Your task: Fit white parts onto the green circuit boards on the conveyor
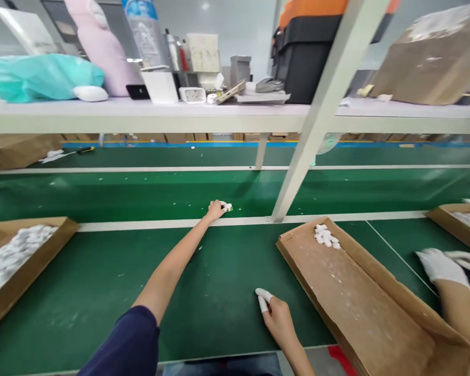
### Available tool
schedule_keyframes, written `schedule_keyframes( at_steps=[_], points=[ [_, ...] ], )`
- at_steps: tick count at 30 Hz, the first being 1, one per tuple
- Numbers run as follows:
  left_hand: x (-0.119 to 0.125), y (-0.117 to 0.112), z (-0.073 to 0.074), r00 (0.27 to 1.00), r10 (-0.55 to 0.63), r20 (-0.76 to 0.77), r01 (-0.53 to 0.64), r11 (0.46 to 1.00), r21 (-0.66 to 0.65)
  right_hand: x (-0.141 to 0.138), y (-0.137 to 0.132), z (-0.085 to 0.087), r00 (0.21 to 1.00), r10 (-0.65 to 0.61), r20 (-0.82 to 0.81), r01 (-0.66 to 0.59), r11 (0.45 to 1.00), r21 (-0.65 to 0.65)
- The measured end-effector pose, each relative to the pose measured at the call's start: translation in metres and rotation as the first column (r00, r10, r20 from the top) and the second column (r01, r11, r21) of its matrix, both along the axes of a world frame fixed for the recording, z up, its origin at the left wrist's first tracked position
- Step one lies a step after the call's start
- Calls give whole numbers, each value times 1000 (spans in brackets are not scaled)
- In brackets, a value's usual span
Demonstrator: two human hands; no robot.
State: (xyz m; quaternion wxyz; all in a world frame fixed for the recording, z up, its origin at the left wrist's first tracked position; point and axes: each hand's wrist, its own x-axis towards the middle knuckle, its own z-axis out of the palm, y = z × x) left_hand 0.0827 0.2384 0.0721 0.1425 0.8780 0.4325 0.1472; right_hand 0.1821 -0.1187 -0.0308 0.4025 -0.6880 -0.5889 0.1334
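Note:
My left hand stretches forward across the green workbench and pinches a small white piece at the far side of a pale divider strip. My right hand rests low on the green surface, beside a long cardboard tray. Two of its fingers wear white finger cots, and nothing shows between them. A small heap of white pieces lies in the tray's far corner. Another person's white-gloved hand reaches in at the right edge, past the tray.
A cardboard tray heaped with white pieces stands at the left, and another at the right. A white shelf with a slanted upright spans overhead, holding a water bottle, a black-and-orange case and a cardboard box. Stray white bits dot the green surface.

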Motion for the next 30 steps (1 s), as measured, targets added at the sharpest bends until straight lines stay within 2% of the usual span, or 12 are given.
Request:
schedule_keyframes(
  at_steps=[4,8,13,17,20,23,27,30],
  points=[
    [0,28,-33,999,18,-50,-21,998,-54,1,-3,-3,999,26,-22,-25,1000,2],
    [10,41,-51,999,-5,-48,2,999,-52,1,-3,-3,998,30,-58,-30,1000,-5],
    [31,42,-56,998,-48,-39,46,998,-42,0,-2,-1,996,31,-80,-32,999,-14],
    [29,29,-45,997,-72,-32,71,997,-16,1,0,2,997,24,-73,-26,999,-28],
    [0,5,-30,996,-84,-42,84,996,14,2,1,1,998,21,-58,-22,1000,-20],
    [-55,-31,-18,990,-99,-96,101,995,14,4,2,-1,999,31,-20,-32,999,-15],
    [-140,-91,-19,983,-17,-182,14,1000,-14,6,-2,0,999,29,20,-29,999,-33],
    [-181,-129,-26,972,48,-229,-59,997,-43,8,-6,2,999,45,17,-43,996,-81]
  ],
)
